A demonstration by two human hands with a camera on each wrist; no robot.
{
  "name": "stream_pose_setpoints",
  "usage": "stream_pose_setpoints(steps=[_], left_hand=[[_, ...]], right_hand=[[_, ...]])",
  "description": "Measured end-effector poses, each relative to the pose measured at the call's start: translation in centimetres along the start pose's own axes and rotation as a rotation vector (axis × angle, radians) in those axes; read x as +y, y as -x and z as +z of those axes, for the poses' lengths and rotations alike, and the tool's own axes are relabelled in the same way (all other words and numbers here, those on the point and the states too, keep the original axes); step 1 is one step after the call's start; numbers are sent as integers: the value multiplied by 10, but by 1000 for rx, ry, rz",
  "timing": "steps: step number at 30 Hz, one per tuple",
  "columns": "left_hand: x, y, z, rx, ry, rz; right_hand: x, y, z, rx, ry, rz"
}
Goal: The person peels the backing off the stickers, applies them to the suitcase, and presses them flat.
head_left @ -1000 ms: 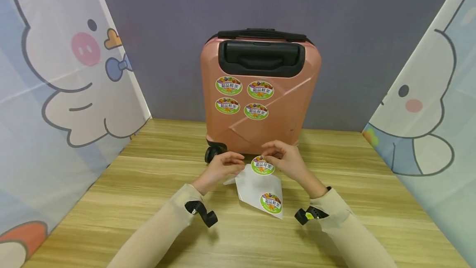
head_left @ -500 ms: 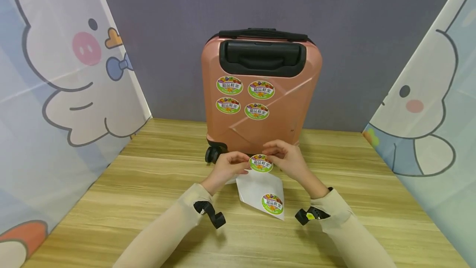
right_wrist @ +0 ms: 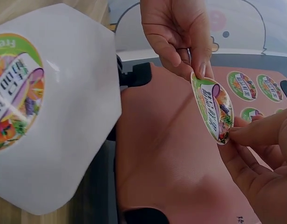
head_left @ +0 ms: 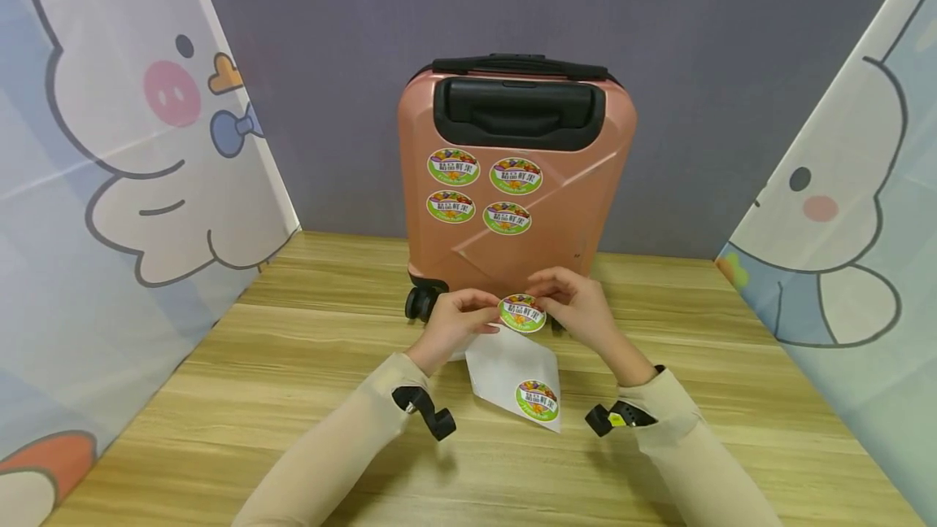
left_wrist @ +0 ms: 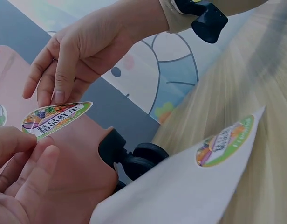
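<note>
An oval fruit sticker point(head_left: 523, 313) is stretched between both hands, in front of the suitcase's lower part. My left hand point(head_left: 459, 324) pinches its left edge with thumb and finger. The opposite edge is pinched by my right hand point(head_left: 578, 311). In the right wrist view the sticker point(right_wrist: 212, 109) faces the camera at a slant, printed side showing. Below lies a white backing sheet point(head_left: 505, 360), which bears another oval sticker point(head_left: 537, 400) near its front corner. Upright behind stands a pink suitcase point(head_left: 542, 254) with several matching stickers point(head_left: 453, 167) on its front.
The suitcase stands on a wood-grain table point(head_left: 337, 291) against a grey back panel point(head_left: 315, 104). One black wheel point(head_left: 422, 301) shows at its lower left. Cartoon-printed panels flank the table on the left point(head_left: 168, 210) and right point(head_left: 827, 267).
My left hand has moved right and taken hold of the sticker's left edge. The sticker, earlier overlapping the sheet's top, has risen slightly towards the suitcase with both hands.
</note>
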State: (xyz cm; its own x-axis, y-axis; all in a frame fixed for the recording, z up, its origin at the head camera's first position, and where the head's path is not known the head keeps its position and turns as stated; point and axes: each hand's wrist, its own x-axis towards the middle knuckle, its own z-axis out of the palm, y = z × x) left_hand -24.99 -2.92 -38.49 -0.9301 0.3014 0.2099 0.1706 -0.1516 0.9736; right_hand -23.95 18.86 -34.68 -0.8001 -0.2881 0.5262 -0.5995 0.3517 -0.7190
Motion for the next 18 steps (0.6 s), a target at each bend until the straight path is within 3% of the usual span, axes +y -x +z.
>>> stream_pose_setpoints(steps=[10, 18], left_hand=[[11, -12, 10, 16, 88, 21], [19, -20, 17, 12, 77, 55]], right_hand=[[-5, -7, -11, 54, -20, -27], [-7, -11, -21, 83, -61, -74]])
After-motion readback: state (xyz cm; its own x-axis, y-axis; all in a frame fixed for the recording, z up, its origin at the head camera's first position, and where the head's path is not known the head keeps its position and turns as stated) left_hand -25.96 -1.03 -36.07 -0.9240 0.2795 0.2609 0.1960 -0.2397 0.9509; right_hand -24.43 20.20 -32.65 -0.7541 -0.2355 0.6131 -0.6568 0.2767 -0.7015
